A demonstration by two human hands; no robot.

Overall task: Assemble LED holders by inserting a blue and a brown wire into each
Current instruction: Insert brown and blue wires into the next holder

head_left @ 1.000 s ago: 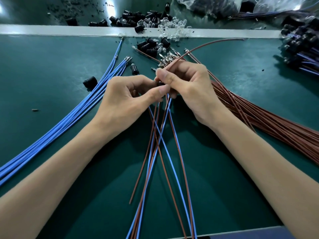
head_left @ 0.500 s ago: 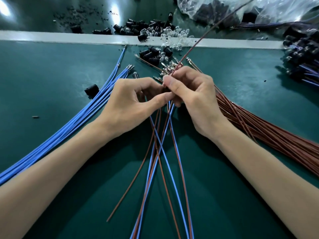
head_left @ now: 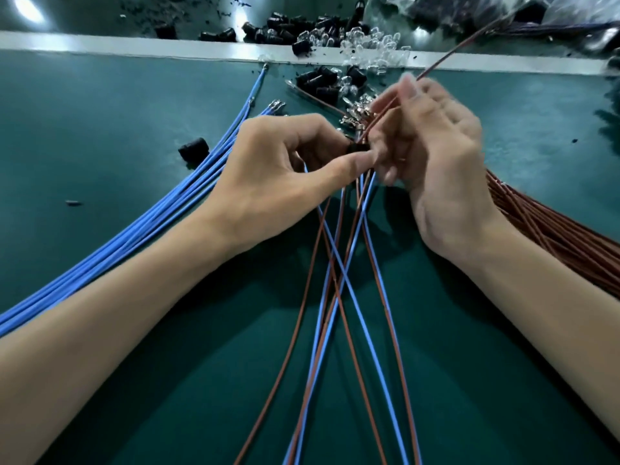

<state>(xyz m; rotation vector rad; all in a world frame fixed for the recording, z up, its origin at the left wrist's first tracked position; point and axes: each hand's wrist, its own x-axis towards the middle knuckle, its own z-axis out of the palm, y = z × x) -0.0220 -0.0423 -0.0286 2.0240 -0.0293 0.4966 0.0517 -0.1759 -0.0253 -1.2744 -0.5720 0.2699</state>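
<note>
Pinching an LED holder (head_left: pixel 359 150), left hand (head_left: pixel 278 172); right hand (head_left: pixel 436 146) grips brown wire (head_left: pixel 446 59).

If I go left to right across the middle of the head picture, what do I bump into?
Blue wire bundle → left hand grip → black LED holder → right hand grip → brown wire bundle.

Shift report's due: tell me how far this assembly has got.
Looks done: several blue and brown wires trail below the left hand. In hand: the right hand pinches a brown wire at the black holder. Left: blue bundle, brown bundle, loose holders.
</note>
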